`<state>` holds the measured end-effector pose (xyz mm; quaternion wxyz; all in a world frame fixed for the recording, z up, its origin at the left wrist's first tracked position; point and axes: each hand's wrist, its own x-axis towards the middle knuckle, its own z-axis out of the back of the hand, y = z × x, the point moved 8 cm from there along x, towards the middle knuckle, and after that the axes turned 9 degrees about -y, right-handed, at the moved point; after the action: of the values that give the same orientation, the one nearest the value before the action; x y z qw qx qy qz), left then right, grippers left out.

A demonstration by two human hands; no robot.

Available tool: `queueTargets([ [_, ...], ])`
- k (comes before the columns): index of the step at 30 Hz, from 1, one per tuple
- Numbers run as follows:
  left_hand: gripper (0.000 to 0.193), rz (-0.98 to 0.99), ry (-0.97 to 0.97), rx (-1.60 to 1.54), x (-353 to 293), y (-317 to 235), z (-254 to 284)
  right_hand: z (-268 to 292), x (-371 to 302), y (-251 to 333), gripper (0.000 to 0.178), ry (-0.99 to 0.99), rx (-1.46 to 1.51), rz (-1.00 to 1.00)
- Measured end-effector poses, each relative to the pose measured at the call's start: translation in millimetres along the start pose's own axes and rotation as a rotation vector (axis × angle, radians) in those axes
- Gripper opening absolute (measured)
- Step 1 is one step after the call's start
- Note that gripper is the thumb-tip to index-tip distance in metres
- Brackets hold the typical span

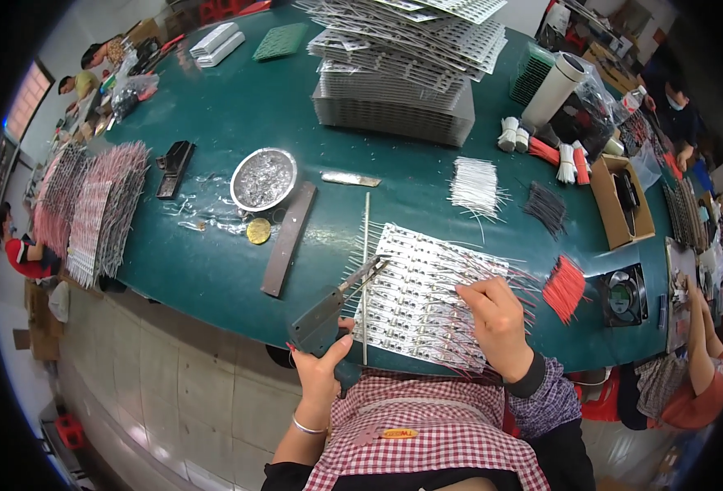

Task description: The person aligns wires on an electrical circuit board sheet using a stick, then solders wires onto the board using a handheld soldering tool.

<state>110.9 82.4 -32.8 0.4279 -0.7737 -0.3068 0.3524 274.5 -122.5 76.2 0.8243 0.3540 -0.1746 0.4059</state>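
Note:
My left hand [320,378] is closed around the grip of a dark soldering gun [315,322], whose metal tip reaches the upper left part of a white circuit board panel [414,286]. Rows of small parts cover the panel, and thin wires stick out past its left and right edges. A narrow pale strip [366,214] lies along the panel's left side. Over the right half of the panel, my right hand [496,323] has thumb and forefinger pinched together among the wires; what they hold is too small to make out.
White wires [474,186], black wires [546,208] and red wires [564,288] lie in piles to the right, near a small fan [625,296] and a cardboard box [615,221]. Leftward are a metal bowl [243,195], a brown bar [286,250] and wired panels [99,217]. A tall panel stack [394,110] stands behind.

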Motion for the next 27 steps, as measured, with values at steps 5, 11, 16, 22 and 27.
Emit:
queueTargets([
  [5, 0.040, 0.026, -0.015, -0.033, -2.8, -5.1, -1.8, -5.0, 27.6, -10.8, 0.027, 0.070, -0.087, 0.071],
  [11, 0.041, -0.057, -0.096, -0.006, -7.3, -15.1, 11.7, -62.4, 68.3, -22.6, 0.010, 0.284, -0.542, 0.454],
  [16, 0.042, -0.033, -0.157, 0.024, -10.5, -20.2, 18.1, -116.5, 55.8, -37.5, 0.008, 0.439, -0.729, 0.607],
  [22, 0.048, -0.029, -0.097, 0.024, -23.8, -29.1, 28.1, -81.4, 65.0, -23.3, 0.014, 0.296, -0.556, 0.495],
  [27, 0.047, 0.082, -0.024, 0.123, -37.0, -26.5, 27.9, -49.0, 31.1, -15.8, 0.017, 0.141, 0.016, 0.094],
])
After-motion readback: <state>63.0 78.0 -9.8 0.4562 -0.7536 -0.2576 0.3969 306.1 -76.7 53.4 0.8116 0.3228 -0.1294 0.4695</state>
